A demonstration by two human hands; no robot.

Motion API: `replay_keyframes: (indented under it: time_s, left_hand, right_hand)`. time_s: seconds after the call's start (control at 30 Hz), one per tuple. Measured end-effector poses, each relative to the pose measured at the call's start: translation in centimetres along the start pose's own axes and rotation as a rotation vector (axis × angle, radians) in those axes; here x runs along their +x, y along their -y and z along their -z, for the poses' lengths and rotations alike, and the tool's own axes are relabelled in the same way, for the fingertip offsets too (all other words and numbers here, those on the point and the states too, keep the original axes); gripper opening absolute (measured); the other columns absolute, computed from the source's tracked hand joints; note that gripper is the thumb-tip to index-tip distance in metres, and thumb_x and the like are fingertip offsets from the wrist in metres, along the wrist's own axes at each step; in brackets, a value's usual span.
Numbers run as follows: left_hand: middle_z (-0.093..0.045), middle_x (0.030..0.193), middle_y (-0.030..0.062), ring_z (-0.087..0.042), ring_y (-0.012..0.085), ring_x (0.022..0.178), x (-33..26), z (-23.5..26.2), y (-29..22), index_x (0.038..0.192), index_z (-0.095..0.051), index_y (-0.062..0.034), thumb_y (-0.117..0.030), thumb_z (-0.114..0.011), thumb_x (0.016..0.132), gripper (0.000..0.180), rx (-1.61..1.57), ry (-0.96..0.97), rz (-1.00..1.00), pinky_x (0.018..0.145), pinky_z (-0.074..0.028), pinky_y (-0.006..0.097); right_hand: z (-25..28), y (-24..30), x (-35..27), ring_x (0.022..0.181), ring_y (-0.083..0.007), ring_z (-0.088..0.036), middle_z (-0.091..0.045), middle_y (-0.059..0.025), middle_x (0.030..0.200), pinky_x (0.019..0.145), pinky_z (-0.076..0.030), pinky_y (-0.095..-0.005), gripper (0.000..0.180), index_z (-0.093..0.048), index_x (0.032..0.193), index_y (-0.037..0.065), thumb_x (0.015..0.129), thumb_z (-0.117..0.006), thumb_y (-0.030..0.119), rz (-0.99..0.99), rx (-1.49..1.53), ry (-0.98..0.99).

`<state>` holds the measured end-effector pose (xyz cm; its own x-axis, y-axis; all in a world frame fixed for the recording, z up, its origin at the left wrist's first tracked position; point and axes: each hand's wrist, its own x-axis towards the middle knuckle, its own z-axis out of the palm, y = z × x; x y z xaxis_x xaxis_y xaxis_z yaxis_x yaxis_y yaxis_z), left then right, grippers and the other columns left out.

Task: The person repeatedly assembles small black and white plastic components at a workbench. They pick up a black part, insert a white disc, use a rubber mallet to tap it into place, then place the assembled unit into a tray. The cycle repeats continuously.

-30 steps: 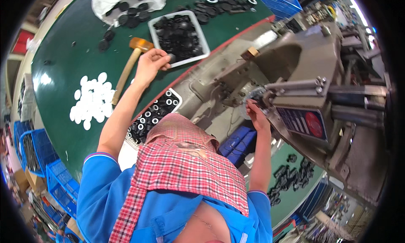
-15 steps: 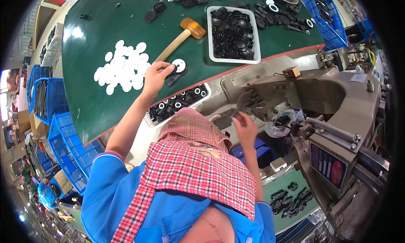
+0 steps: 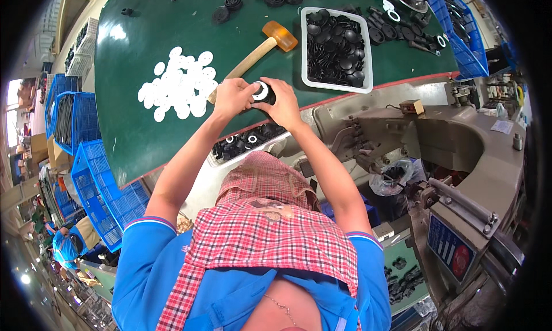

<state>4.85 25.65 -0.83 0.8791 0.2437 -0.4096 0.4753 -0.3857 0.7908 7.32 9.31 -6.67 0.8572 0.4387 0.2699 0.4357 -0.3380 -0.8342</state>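
Observation:
Both my hands meet near the front edge of the green table, around a black round plastic part with a white ring-shaped disc [image 3: 261, 92] on its top. My left hand [image 3: 232, 97] is closed, its thumb and fingertips at the left side of the part. From the other side, my right hand [image 3: 283, 104] curls round it with thumb and fingers. The lower side of the part is hidden by the hands. Just beyond my left hand lies a mallet with an orange head [image 3: 280, 35] and a wooden handle. A pile of white discs [image 3: 179, 84] spreads to the left.
A white tub [image 3: 368, 61] of black caps stands right of the mallet. Below the table edge is a tray of black parts with white rings [image 3: 253, 138]. A large grey-brown machine [image 3: 460, 124] fills the right. Blue crates [image 3: 95, 176] stand at the left.
My right hand has come up from beside the machine to the black part, opposite my left hand. The part has shifted slightly in view, and the view itself has moved a little.

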Motion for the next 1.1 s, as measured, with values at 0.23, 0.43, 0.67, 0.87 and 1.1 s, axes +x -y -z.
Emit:
replay_keyframes:
  time_s: [0.23,0.43,0.67,0.87,1.1]
  left_hand:
    - [-0.062,0.055,0.0074,-0.059,0.014,0.047,1.1,0.3,-0.6,0.066,-0.065,0.0016,-0.04,-0.071,0.083,0.046,0.264,0.059,-0.06,0.046,-0.047,0.031]
    - [-0.061,0.056,0.0133,-0.062,0.0279,0.053,3.7,1.8,-2.6,0.064,-0.067,-0.0029,-0.055,-0.071,0.078,0.054,0.802,0.015,-0.359,0.053,-0.048,0.041]
    - [-0.062,0.105,0.0203,-0.06,0.0424,0.1,9.4,0.0,-1.5,0.12,-0.053,-0.0046,-0.029,-0.061,0.092,0.039,0.661,-0.113,-0.477,0.084,-0.049,0.048]
    - [-0.063,0.078,0.0221,-0.063,0.0416,0.076,-1.5,5.9,-3.0,0.107,-0.051,0.0003,-0.026,-0.048,0.1,0.028,0.318,0.09,-0.317,0.064,-0.046,0.047]
    - [-0.058,0.064,0.0211,-0.058,0.0443,0.06,-7.4,5.3,-1.1,0.102,-0.049,0.0007,-0.021,-0.045,0.1,0.022,0.3,-0.108,-0.414,0.052,-0.044,0.047]
  right_hand:
    - [-0.3,0.4,0.0,0.103,-0.0331,-0.057,-0.063,-0.0112,0.107,0.09,-0.043,-0.043,0.064,-0.058,0.115,0.004,0.062,-0.086,0.026,0.01,-0.017,-0.102]
    - [-0.1,0.0,0.3,0.101,-0.0338,-0.057,-0.062,-0.0105,0.106,0.089,-0.043,-0.0425,0.065,-0.057,0.115,0.006,0.061,-0.086,0.028,0.04,-0.031,-0.098]
    - [-0.4,0.8,0.1,0.103,-0.0336,-0.057,-0.063,-0.0116,0.108,0.091,-0.043,-0.0421,0.064,-0.057,0.114,0.007,0.061,-0.087,0.027,0.006,-0.04,-0.068]
    - [-0.2,0.2,-0.1,0.105,-0.0341,-0.056,-0.062,-0.013,0.109,0.093,-0.041,-0.043,0.066,-0.057,0.118,0.007,0.064,-0.085,0.034,-0.088,-0.053,-0.052]
    - [-0.3,0.3,0.3,0.104,-0.0334,-0.056,-0.062,-0.0125,0.108,0.092,-0.041,-0.0422,0.068,-0.055,0.119,0.006,0.063,-0.086,0.03,-0.019,-0.067,-0.051]
